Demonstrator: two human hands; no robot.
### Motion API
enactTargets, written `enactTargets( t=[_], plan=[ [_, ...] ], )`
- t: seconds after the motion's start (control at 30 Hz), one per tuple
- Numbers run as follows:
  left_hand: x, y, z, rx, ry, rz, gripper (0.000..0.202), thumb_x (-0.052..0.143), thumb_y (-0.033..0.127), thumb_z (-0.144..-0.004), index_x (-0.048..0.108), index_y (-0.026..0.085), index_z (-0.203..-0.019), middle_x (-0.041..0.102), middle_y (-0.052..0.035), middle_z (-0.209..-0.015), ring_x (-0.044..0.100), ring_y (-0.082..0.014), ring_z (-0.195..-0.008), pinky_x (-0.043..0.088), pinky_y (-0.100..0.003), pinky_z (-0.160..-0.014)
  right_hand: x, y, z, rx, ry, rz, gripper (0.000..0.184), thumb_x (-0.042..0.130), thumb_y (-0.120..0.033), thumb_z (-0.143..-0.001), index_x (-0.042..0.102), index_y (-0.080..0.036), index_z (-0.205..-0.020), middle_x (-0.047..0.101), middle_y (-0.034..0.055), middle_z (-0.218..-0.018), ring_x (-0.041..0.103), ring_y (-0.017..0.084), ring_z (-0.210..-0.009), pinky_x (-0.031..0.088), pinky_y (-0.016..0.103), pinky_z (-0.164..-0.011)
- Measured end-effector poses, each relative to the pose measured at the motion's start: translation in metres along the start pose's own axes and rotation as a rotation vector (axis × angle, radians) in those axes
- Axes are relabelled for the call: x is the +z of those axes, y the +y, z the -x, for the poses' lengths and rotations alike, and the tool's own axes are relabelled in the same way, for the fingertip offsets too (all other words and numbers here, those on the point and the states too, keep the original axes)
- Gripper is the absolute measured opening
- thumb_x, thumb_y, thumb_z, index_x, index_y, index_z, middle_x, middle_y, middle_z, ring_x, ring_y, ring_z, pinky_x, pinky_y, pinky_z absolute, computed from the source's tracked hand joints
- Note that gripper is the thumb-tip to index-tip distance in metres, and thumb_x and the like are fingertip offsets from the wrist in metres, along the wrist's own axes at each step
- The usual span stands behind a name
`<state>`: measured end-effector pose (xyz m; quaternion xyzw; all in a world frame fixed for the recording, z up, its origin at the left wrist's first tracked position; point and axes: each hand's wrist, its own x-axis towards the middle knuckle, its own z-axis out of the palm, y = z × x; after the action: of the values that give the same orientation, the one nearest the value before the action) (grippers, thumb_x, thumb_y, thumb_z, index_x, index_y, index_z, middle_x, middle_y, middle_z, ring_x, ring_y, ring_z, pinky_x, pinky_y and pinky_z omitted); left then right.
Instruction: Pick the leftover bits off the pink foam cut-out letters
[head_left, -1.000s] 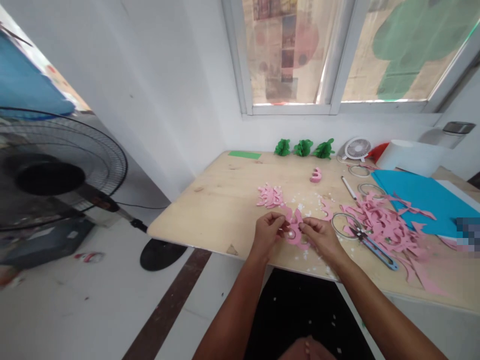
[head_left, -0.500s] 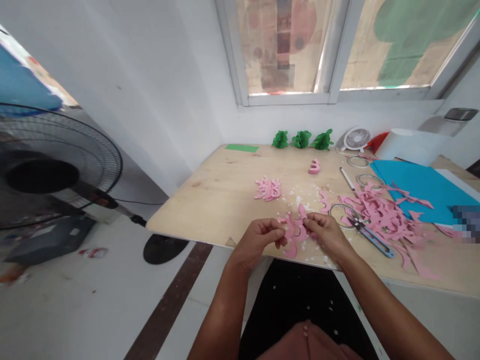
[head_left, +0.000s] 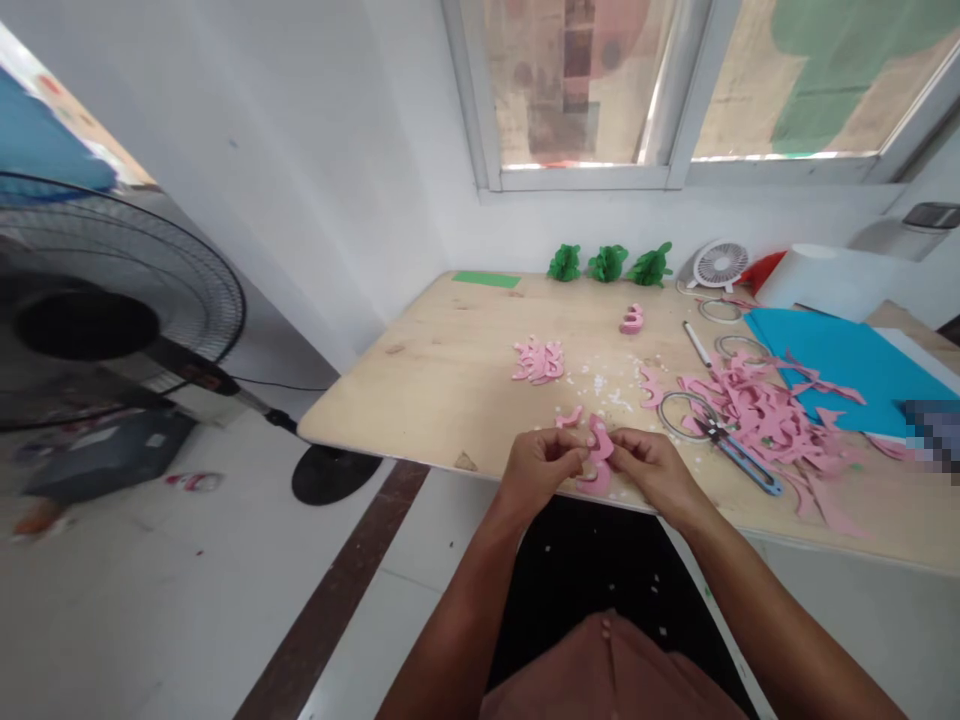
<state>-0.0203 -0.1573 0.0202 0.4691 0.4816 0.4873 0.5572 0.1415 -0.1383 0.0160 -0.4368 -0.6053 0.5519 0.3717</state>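
Between my two hands, close to the table's front edge, is a curved pink paper cutout (head_left: pixel 601 438). My left hand (head_left: pixel 541 468) pinches its left side with thumb and forefinger. On the opposite side, the fingertips of my right hand (head_left: pixel 654 470) grip the right edge. Another pink curved piece (head_left: pixel 594 482) shows just below, partly covered by my fingers. Beyond my left hand lies a cluster of pink cutouts (head_left: pixel 538 361). Small white bits (head_left: pixel 600 383) are scattered on the wood past the held piece. A single pink cutout (head_left: pixel 651 386) lies beyond my right hand.
Blue-handled snips (head_left: pixel 750 468) lie by a wire ring (head_left: pixel 684 415) and a heap of pink scraps (head_left: pixel 772 420). Blue sheets (head_left: pixel 840 360), a white pen (head_left: pixel 697 344), a small fan (head_left: pixel 720 264) and green paper shapes (head_left: pixel 607 263) are farther back. A standing fan (head_left: pixel 86 325) is left.
My hands have drawn closer together, the left moving right towards the cutout's edge. The pink piece has turned between my fingers. The whole view has shifted slightly.
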Motion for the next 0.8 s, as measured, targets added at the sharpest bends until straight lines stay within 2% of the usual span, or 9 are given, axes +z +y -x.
enactTargets(
  t=[0.17, 0.3, 0.47, 0.57, 0.8],
  plan=[
    [0.005, -0.008, 0.005, 0.035, 0.061, 0.022, 0.014, 0.068, 0.026, -0.063, 0.063, 0.013, -0.063, 0.061, 0.0, -0.055, 0.055, -0.0099, -0.051, 0.044, -0.021, -0.053, 0.002, -0.001, 0.004, -0.007, 0.008, -0.03, 0.022, 0.059, -0.037, -0.075, 0.062, -0.016, -0.071, 0.058, -0.0013, -0.065, 0.049, 0.012, -0.06, 0.036, 0.023, -0.059],
    [0.005, -0.012, 0.006, 0.095, 0.092, -0.021, 0.016, 0.067, 0.028, -0.064, 0.062, 0.013, -0.063, 0.061, -0.0005, -0.058, 0.056, -0.0112, -0.054, 0.045, -0.022, -0.054, 0.002, 0.001, 0.005, -0.009, 0.006, -0.009, 0.022, 0.059, -0.037, -0.075, 0.061, -0.016, -0.068, 0.053, -0.0025, -0.06, 0.045, 0.011, -0.056, 0.035, 0.023, -0.055],
    [0.003, -0.012, 0.007, 0.131, 0.123, -0.115, 0.017, 0.065, 0.029, -0.066, 0.062, 0.013, -0.062, 0.059, 0.0005, -0.058, 0.053, -0.0095, -0.053, 0.042, -0.02, -0.051, 0.001, 0.005, 0.005, -0.013, -0.004, -0.012, 0.023, 0.059, -0.038, -0.075, 0.062, -0.016, -0.071, 0.054, -0.0017, -0.064, 0.046, 0.011, -0.059, 0.036, 0.023, -0.057],
    [0.002, -0.013, 0.006, 0.129, 0.126, -0.158, 0.016, 0.064, 0.029, -0.066, 0.062, 0.013, -0.063, 0.058, 0.0008, -0.058, 0.05, -0.0082, -0.05, 0.039, -0.019, -0.048, 0.0, 0.008, 0.004, -0.015, -0.021, 0.0, 0.026, 0.059, -0.041, -0.075, 0.063, -0.016, -0.07, 0.055, -0.001, -0.064, 0.047, 0.012, -0.06, 0.036, 0.023, -0.057],
    [0.002, -0.013, 0.005, 0.114, 0.124, -0.121, 0.014, 0.065, 0.027, -0.065, 0.062, 0.013, -0.063, 0.06, -0.0002, -0.059, 0.054, -0.0104, -0.054, 0.043, -0.021, -0.052, 0.0, 0.008, 0.003, -0.021, -0.021, 0.001, 0.028, 0.059, -0.043, -0.075, 0.062, -0.016, -0.069, 0.055, -0.0006, -0.064, 0.046, 0.012, -0.06, 0.036, 0.024, -0.057]
  ],
)
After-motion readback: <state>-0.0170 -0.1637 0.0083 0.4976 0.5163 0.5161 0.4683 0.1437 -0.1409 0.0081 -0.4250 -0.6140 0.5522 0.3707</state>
